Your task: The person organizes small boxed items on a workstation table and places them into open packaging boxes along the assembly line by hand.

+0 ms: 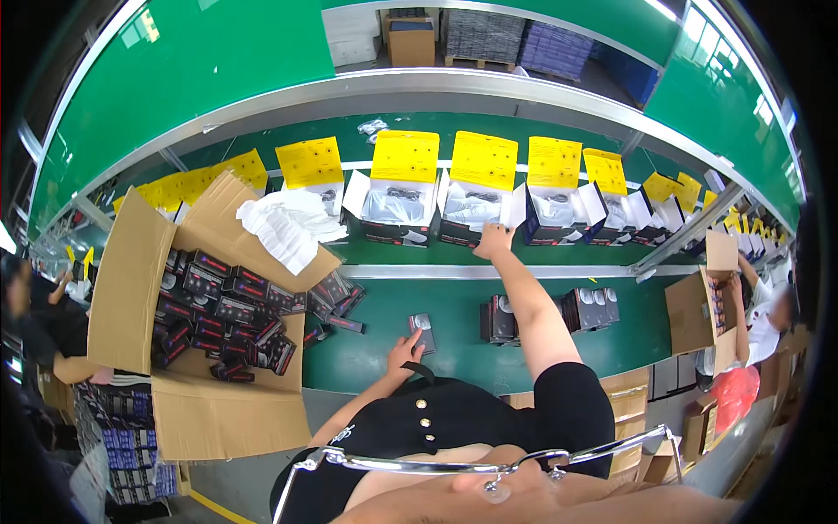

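Small dark packet (422, 330) grasped by left fingers (408, 348); right fingers (494, 240) grasping open box (476, 210) flap

Contents of the open boxes (476, 210), too small to tell.

A row of open black cartons (471, 214) with raised yellow lids (483, 160) runs along the far green belt, each showing a clear-wrapped item inside. At the left a big brown cardboard box (131, 288) lies tipped open, full of small black packets with red edging (214, 310); crumpled white wrapping (288, 225) lies on its upper flap. On the nearer worktop stand two short rows of small dark packs (589, 307), with one small pack (422, 332) lying alone. Another brown cardboard box (694, 310) stands at the right. Stacked boxes on pallets (484, 35) stand far behind.
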The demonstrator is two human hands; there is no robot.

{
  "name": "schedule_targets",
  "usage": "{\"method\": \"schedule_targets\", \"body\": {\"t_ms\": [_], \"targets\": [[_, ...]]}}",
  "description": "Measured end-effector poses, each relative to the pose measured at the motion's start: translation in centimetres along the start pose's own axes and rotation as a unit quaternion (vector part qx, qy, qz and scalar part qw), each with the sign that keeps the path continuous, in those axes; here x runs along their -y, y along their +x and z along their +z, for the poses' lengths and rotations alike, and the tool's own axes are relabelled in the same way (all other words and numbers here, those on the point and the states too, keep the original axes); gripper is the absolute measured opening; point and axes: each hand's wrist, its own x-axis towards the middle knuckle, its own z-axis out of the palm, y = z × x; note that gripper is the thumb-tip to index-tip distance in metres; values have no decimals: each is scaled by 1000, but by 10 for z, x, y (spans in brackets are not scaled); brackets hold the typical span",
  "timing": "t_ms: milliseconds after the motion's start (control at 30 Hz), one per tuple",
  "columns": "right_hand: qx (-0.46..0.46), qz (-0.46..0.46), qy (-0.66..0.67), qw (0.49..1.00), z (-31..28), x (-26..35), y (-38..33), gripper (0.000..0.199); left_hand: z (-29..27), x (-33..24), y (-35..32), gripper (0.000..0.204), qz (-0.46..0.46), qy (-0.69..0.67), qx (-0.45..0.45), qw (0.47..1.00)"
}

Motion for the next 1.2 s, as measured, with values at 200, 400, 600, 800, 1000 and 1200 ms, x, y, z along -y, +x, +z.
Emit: {"method": "schedule_targets", "body": {"t_ms": [200,400,600,800,1000,1200], "targets": [[137,-316,101,934,31,87,-101,99,32,50,27,57,-225,-380,27,897],[18,-505,143,851,57,103,-193,82,-3,49,52,27,-299,-549,100,774],[-135,-556,201,795,10,114,-139,43,-50,17,89,33,-220,-642,112,726],[-276,-371,358,811,-78,118,-26,34,-81,3,86,52,-196,-651,115,724],[-141,-288,220,921,-41,67,82,33,-42,21,45,43,-238,-611,156,739],[-62,-261,-7,963,-22,82,78,24,-40,33,18,41,-287,-595,156,734]]}}
